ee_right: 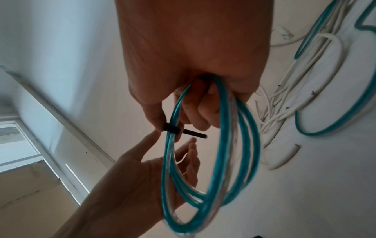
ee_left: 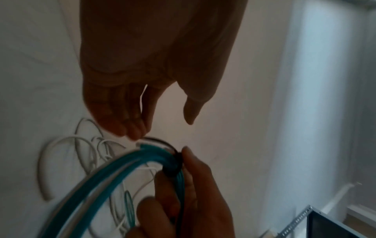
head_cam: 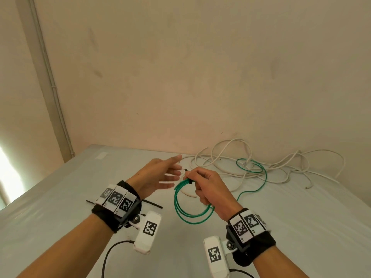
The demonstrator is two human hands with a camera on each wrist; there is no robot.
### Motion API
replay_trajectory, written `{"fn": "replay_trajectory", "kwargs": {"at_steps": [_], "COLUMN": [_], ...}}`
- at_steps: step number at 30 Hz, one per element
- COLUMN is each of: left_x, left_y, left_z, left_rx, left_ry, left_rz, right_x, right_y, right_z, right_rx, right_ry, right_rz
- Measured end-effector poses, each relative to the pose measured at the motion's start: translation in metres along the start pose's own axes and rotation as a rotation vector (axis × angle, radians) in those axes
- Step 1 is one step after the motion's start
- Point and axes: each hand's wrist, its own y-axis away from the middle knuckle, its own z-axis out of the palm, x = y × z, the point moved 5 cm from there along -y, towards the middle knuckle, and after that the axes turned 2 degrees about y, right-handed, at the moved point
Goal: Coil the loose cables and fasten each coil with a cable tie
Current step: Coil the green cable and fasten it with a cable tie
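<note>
Above the table, right hand grips tied green coil.

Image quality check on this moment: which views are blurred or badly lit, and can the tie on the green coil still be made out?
Head view: evenly lit, left hand motion-smeared, bright glare at left edge. Left wrist view: dim, hands backlit and dark, green coil streaked. Right wrist view: coil edges smeared, but the black cable tie reads clearly by the right hand.

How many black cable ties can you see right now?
2. One cable tie is wrapped around the green coil held in the right hand. Another tie lies on the table, partly behind the left wristband. More may be hidden there.
</note>
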Motion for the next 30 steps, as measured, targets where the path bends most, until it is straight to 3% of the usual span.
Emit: {"fn": "replay_trajectory", "kwargs": {"at_steps": [3,7,17,24,27,30], "left_x": [-0.007,-0.003,0.004,0.001,0.002,0.004], "left_y": [0.010,0.010,0.006,0.021,0.019,0.014], "left_z": [0.015,0.014,0.006,0.004,-0.011,-0.034], "left_rx": [-0.074,-0.021,0.052,-0.237,-0.088,0.078], "left_ry": [-0.066,0.068,0.056,-0.141,-0.174,-0.140], "left_rz": [-0.039,-0.020,0.019,-0.024,0.095,0.193], "right_x": [-0.001,-0.001,-0.005,0.007,0.009,0.012], "right_y": [-0.002,-0.003,-0.008,-0.018,-0.028,-0.034], "right_z": [0.004,0.008,0.011,0.013,0.017,0.020], "right_rx": [0.024,0.020,-0.052,-0.061,-0.054,-0.061], "right_ry": [-0.005,-0.009,0.048,-0.170,-0.260,-0.089], "right_rz": [-0.022,-0.036,0.013,0.129,0.146,0.106]}}
